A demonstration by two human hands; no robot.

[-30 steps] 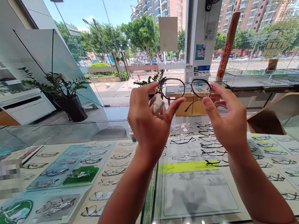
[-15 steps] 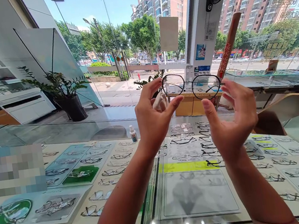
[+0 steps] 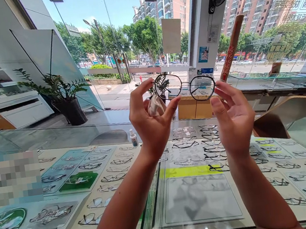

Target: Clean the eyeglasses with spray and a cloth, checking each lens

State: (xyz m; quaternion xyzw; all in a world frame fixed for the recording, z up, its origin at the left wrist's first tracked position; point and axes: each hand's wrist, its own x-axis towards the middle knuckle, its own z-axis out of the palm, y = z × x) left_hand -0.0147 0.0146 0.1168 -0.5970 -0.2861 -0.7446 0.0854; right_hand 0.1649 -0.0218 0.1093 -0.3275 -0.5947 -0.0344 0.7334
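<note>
A pair of eyeglasses (image 3: 185, 83) with thin dark round rims is held up above the glass counter, its lenses facing the window. My left hand (image 3: 150, 118) grips the frame on the left side, thumb near the lower rim. Bunched in that same palm is a pale cloth (image 3: 156, 105). My right hand (image 3: 233, 115) pinches the eyeglasses at the right end, with the thumb below and fingers behind. The temples are partly seen through the lenses.
Under the glass display counter (image 3: 200, 198) lie several rows of eyeglasses. A small white spray bottle (image 3: 133, 138) stands on the counter left of my forearm. Beyond are a potted plant (image 3: 69, 106), a brown chair back (image 3: 273, 125) at right and the glass shopfront.
Both hands have shifted a little left with the eyeglasses, which are now tilted slightly down to the right. More of the pale cloth shows in my left palm.
</note>
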